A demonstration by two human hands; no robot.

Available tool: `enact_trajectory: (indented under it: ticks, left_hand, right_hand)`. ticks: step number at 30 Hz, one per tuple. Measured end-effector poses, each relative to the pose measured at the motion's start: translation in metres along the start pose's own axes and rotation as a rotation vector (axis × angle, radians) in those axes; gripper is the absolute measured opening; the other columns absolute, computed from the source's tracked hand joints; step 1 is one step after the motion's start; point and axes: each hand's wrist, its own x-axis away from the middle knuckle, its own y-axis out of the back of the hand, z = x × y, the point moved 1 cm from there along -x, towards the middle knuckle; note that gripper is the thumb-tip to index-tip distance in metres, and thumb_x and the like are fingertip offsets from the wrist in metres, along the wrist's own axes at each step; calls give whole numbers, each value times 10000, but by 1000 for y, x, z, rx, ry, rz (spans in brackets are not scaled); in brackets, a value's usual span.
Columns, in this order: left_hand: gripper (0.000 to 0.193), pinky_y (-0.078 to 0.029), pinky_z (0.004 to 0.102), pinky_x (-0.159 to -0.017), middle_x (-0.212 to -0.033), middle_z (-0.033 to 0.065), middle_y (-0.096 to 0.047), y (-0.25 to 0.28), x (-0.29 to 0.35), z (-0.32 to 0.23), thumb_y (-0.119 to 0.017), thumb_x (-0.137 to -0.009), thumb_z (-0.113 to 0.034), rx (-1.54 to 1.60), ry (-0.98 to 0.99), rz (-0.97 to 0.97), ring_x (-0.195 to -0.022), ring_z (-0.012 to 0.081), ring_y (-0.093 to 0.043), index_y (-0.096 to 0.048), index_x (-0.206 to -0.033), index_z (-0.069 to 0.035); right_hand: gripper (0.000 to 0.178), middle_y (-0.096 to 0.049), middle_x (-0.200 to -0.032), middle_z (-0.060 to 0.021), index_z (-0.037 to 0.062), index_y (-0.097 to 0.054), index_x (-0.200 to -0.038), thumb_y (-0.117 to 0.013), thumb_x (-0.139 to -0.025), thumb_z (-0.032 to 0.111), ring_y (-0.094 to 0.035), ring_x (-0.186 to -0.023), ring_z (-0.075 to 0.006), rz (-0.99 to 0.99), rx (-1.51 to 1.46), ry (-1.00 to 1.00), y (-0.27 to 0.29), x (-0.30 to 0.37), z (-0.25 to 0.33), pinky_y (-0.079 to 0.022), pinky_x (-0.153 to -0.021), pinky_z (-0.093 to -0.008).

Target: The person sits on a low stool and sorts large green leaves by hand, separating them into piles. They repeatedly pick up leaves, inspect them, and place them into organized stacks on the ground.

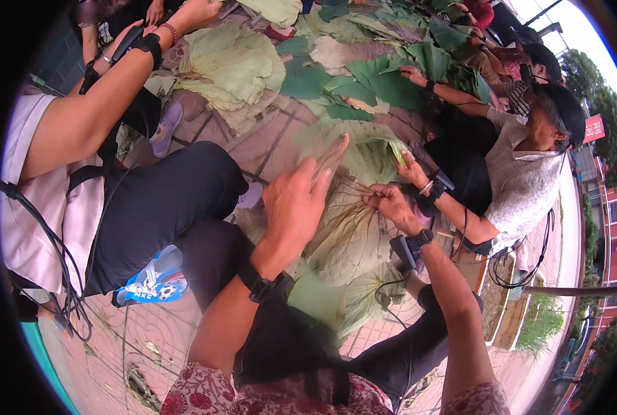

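Note:
My right hand (393,207) pinches a large, pale brown-green dried lotus leaf (346,232) near its centre, where the veins meet. The leaf hangs creased over my lap and toward the left. Beside its upper left part, my left hand (291,211) is raised with fingers stretched out and partly blurred; nothing is plainly gripped in it. A paler leaf (353,149) lies just beyond, its folded edge held by the hand (411,171) of a person on my right. Below my hands another greenish leaf (353,304) rests between my knees.
A pile of green leaves (374,79) and a wide pale leaf (229,62) spread over the paving ahead. Another person's forearm (107,104) reaches across at left. A blue printed bag (155,278) sits by my left knee. Cables (519,266) loop at right.

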Motion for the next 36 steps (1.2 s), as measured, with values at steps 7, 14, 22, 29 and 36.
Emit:
enact_trajectory:
  ticks: [7,14,22,29,36]
  left_hand:
    - [257,-397,499,-595,-662,207,-565,5,-11,-3,-619,-917,-209,4,66,-17,-655,436,-552,-513,-809,-1]
    - [267,-388,462,-571,-659,202,-539,3,-14,-1,-641,-910,-199,20,48,-49,-610,408,-504,-512,-795,4]
    - [213,-395,444,-556,-683,163,-564,4,-15,5,-646,-910,-162,34,73,-28,-623,360,-548,-529,-828,-4]
    - [223,-417,363,-554,-678,174,-535,-10,-23,-5,-680,-891,-121,72,10,1,-560,303,-453,-544,-800,30]
    - [176,-413,438,-557,-675,128,-551,-12,-15,8,-676,-877,-128,-77,53,68,-615,325,-537,-554,-817,-16]
  right_hand:
    - [164,-578,-712,10,5,-685,-997,-618,-907,125,-504,-692,-92,144,146,165,-5,-58,22,-456,-659,-286]
    - [156,-573,-710,24,1,-687,-967,-628,-900,128,-496,-670,-78,-51,183,251,31,-108,51,-435,-625,-269]
    - [265,-646,-801,-39,19,-665,-1076,-688,-851,156,-608,-645,-160,-762,-498,123,113,-180,58,-489,-549,-291]
    - [315,-656,-919,-91,-42,-636,-1084,-661,-836,150,-639,-816,-241,-1101,-575,40,149,-191,-105,-551,-620,-380]
    - [234,-627,-799,-142,-109,-624,-877,-659,-806,111,-626,-665,-261,-826,-618,-434,59,-175,-172,-567,-511,-384]
